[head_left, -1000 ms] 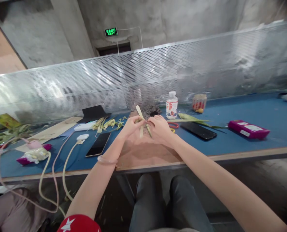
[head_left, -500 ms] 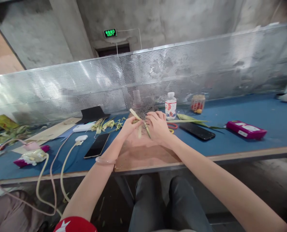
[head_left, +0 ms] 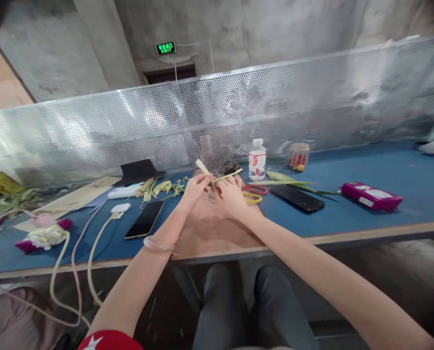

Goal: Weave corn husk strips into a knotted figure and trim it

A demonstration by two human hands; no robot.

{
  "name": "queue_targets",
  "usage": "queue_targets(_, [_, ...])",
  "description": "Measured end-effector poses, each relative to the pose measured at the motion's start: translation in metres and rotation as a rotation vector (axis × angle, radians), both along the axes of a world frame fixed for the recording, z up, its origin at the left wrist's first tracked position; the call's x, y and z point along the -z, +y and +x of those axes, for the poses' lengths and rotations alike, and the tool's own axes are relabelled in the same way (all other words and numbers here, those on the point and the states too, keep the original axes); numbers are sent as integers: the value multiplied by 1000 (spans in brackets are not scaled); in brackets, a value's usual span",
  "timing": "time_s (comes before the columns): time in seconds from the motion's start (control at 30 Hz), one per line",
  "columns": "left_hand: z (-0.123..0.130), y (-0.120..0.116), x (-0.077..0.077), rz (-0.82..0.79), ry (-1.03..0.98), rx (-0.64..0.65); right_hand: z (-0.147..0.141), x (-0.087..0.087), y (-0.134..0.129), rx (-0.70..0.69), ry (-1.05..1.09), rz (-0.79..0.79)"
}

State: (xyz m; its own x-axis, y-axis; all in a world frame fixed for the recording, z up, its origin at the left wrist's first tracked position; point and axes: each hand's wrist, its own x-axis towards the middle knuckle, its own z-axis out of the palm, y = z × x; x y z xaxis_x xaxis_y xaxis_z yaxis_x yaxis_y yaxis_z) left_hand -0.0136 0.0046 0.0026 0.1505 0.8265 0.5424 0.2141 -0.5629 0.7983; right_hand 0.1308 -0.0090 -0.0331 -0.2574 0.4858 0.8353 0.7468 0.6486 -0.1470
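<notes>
My left hand [head_left: 197,192] is closed in a pinch on a pale green leaf strip [head_left: 202,166], whose flat end sticks up above the fingers. Close beside it, my right hand [head_left: 232,195] has its fingers bent around the same bundle. A narrow length of strip slants out over the right fingers to the upper right. Thin grey-green strands dangle between the two hands. Both hands are just above a brown board [head_left: 217,238]. Behind them lies a tangle of grey wiry fibre [head_left: 222,164]. Scissors with red and yellow handles [head_left: 256,189] lie right of my right hand.
On the blue table are a white bottle [head_left: 257,160], a jar [head_left: 298,156], two phones [head_left: 298,198] and a magenta packet [head_left: 371,196]. Wilted stalks [head_left: 162,187] and a charger with cable [head_left: 120,209] lie left. A perforated metal screen [head_left: 147,116] borders the back.
My right hand has moved down and left, closer to my left hand, uncovering the scissor handles. The strip that hung downward now points to the upper right.
</notes>
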Motion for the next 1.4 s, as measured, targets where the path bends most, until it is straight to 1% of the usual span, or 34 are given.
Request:
queue_targets(0.1, [0, -3, -2, 39, 65, -73, 1, -2, -1, -117, 58, -63])
queue_targets(0.17, [1, -6, -4, 73, 128, -129, 1, -6, -4, -220, 115, -134])
queue_targets(0.33, [2, -9, -6, 165, 258, -250, 4, -10, -9, -590, 373, -443])
queue_targets(0.4, [2, -8, -5, 181, 280, -251, 5, -7, -8, -696, 461, -524])
queue_targets(0.47, [1, -8, -5, 158, 262, -193, 6, -4, -6, -740, 509, -576])
queue_targets(0.6, [-3, -6, -5, 84, 236, 10, 5, -1, -1, -723, 535, -578])
queue_targets(0.67, [-5, -5, -6, 80, 263, 56, 4, 0, 1, -734, 550, -570])
queue_targets(0.77, [-7, -6, -7, 96, 297, 43, 4, 1, 2, -758, 556, -572])
queue_targets(0.93, [-7, -8, -7, 129, 329, -33, 8, -2, -2, -755, 515, -549])
queue_targets(1.07, [-7, -8, -6, 115, 333, -63, 11, -6, -3, -711, 440, -516])
queue_targets(1.17, [-8, -4, -6, 115, 334, -59, 11, -6, -2, -610, 328, -448])
queue_targets(1.23, [-10, -1, -5, 127, 338, -46, 10, -4, -1, -496, 225, -362])
queue_targets(1.3, [-11, 1, -5, 148, 357, -36, 11, -3, -2, -335, 150, -219])
queue_targets(1.4, [-11, 3, -3, 170, 401, -21, 16, -5, -6, -100, 96, 3])
